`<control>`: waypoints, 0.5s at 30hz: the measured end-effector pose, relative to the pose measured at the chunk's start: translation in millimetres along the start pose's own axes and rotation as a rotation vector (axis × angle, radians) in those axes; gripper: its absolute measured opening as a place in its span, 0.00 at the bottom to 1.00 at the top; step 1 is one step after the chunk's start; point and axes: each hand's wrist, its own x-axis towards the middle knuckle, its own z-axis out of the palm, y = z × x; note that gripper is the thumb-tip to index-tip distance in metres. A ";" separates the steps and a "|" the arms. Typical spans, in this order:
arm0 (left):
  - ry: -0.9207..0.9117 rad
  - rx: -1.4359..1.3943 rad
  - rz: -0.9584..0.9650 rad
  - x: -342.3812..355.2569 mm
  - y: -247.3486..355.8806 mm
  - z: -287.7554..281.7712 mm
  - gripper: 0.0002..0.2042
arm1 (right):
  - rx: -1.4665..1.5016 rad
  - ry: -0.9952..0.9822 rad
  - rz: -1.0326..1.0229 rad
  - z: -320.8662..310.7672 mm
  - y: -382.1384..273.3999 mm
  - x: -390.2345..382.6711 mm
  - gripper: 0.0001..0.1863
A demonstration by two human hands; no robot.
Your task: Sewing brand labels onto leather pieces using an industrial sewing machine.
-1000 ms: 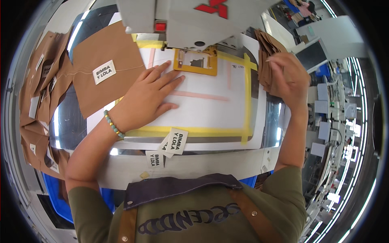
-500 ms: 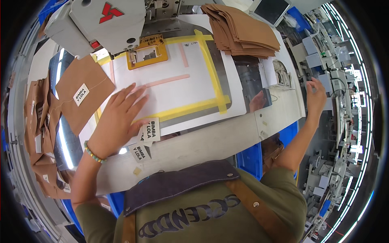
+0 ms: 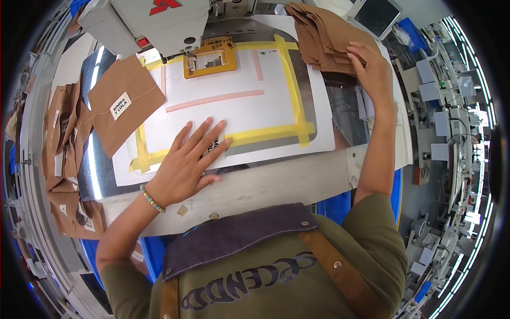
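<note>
My left hand lies flat with spread fingers over the front edge of the yellow-taped white sheet. Beneath its fingers a white printed label is partly covered. At the far right, my right hand reaches onto a stack of brown fabric pieces. Its fingers are slightly bent and apart at the stack's right edge; the thumb is hidden. A brown piece with a white label lies left of the sheet, joined by a thread to labelled pieces heaped at the far left.
A white sewing machine head stands over the back of the sheet, with a yellow clamp frame under it. Pink strips mark the sheet. A screen is behind the stack. Blue bins sit below the table's front edge.
My right hand has moved from beyond the table's right side onto the brown stack. My left hand has come nearer and right, now covering the labels near the front edge.
</note>
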 end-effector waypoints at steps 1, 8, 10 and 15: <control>0.016 -0.011 -0.004 5.7 0.6 -0.1 0.42 | 0.002 -0.001 -0.003 3.1 2.2 1.3 0.12; 0.137 -0.045 -0.008 51.8 -8.3 6.9 0.35 | 0.101 0.090 -0.035 11.8 10.9 4.0 0.11; 0.198 -0.118 0.013 63.6 -13.0 6.0 0.32 | 0.127 0.093 -0.006 11.8 13.0 4.9 0.11; 0.376 -0.245 0.059 77.3 -8.4 -7.5 0.30 | 0.198 0.273 -0.148 12.4 -11.6 18.3 0.08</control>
